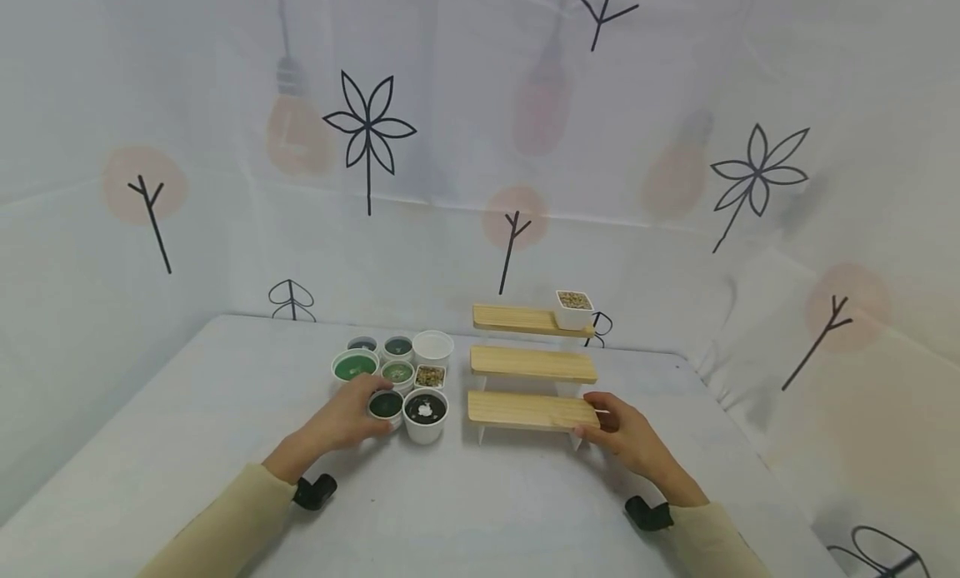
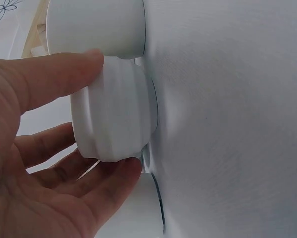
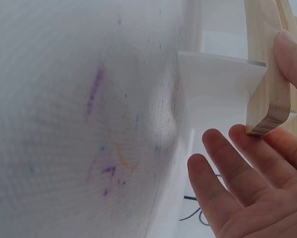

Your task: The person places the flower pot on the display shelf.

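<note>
My left hand (image 1: 347, 413) holds a small white pot (image 1: 386, 406) with dark green contents, thumb on one side and fingertips on the other. In the left wrist view this pot (image 2: 118, 109) has ridged sides and stands at table level between two neighbouring white pots. My right hand (image 1: 626, 435) grips the right end of the lowest board of a three-step wooden stand (image 1: 532, 411). In the right wrist view the thumb presses the board's edge (image 3: 275, 89), while several fingers stretch out past its end.
More pots crowd around the held one: a black-topped pot (image 1: 425, 411), a wide green pot (image 1: 356, 365), a plain white one (image 1: 432, 346) and a square one with granules (image 1: 431, 377). Another square pot (image 1: 573, 310) stands on the top board. Patterned white cloth (image 1: 450, 253) hangs behind.
</note>
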### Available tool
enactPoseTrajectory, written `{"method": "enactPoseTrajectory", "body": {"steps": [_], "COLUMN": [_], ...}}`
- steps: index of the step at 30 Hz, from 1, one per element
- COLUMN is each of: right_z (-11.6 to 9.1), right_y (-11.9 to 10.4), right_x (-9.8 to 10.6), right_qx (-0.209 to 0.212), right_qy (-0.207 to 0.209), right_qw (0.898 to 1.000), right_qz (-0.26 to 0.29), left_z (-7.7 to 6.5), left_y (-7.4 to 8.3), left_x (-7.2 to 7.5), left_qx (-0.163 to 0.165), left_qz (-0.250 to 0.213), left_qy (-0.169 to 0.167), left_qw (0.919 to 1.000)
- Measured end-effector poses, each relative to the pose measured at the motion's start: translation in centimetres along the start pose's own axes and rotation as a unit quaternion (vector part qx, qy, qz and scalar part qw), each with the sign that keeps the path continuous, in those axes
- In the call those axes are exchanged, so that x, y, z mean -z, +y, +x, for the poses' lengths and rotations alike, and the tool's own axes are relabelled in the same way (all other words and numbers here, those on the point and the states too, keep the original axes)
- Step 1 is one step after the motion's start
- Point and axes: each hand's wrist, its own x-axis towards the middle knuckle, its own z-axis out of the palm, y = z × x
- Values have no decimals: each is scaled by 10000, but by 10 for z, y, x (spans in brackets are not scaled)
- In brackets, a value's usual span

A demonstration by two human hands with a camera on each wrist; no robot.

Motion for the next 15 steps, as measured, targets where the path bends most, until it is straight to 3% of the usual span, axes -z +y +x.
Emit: {"method": "enactPoseTrajectory", "body": {"steps": [15], "right_z": [0], "right_y": [0], "right_x": [-1], "right_qx": [-105], "right_qy": [17], "right_qw": [9999], "right_qz": [26], "left_z": [-3], "left_y": [3], "left_x": [5], "left_qx": [67], "left_qz": [127], "left_qy": [-115], "left_qw": [9998]}}
